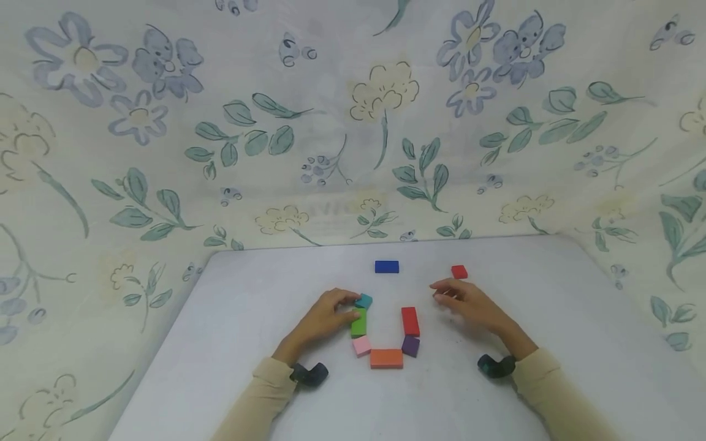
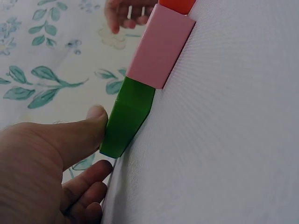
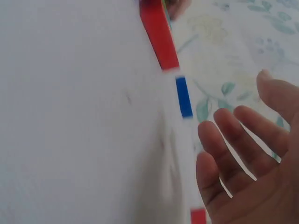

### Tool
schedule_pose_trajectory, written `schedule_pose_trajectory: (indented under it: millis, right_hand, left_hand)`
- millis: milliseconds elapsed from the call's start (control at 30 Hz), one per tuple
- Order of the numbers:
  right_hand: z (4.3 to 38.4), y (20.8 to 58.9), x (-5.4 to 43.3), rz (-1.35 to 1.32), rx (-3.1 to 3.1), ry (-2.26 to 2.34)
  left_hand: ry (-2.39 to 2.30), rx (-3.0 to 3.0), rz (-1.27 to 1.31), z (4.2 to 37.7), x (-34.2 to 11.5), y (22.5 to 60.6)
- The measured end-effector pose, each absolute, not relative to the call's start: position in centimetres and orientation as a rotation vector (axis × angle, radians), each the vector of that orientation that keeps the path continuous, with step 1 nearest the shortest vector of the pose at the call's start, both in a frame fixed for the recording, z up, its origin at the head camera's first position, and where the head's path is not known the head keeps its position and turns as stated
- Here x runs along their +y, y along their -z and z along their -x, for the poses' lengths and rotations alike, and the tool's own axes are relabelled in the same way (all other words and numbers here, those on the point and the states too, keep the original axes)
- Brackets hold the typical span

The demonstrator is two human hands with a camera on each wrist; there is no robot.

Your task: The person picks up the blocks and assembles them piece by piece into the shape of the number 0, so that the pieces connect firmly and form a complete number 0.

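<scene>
Likely light and stiff, the teal block point(image 1: 364, 301) at 2 o'clock from the left hand point(image 1: 327, 312), grip unclear, suits side-pinching; right hand point(image 1: 470, 302) loosely spread.

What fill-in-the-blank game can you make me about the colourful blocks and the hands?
1. The small pink box-shaped block sits between the long green box-shaped block and a long ____ block.
2. The long block lying by itself near the far edge of the white table is ____.
3. The ____ hand is nearer the small teal box-shaped block.
4. The right hand holds ____.

Missing words: orange; blue; left; nothing.
</scene>
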State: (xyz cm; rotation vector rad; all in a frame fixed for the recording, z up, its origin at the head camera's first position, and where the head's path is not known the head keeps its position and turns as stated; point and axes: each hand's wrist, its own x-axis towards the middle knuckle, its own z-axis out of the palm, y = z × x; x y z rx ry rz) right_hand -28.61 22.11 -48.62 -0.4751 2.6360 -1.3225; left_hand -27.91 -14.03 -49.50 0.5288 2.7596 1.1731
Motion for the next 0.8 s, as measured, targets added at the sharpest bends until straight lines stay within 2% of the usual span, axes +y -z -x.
schedule_pose_trajectory:
  millis: [200,400,800]
  right_hand:
    - [31.4,47.1,26.2,0.354,2.742,1.310]
    - [33.8,47.2,28.5,0.210,2.813,1.140]
    - [35.8,47.4,29.3,0.290,2.757,0.879]
  left_hand:
    - [-1.157,2.809,-0.510,27.6,-14.4,49.2]
    - [-1.169,2.814,-0.524,27.7,-14.6,49.2]
    - [-1.217,2.759,-0.560,27.6,-14.2,50.1]
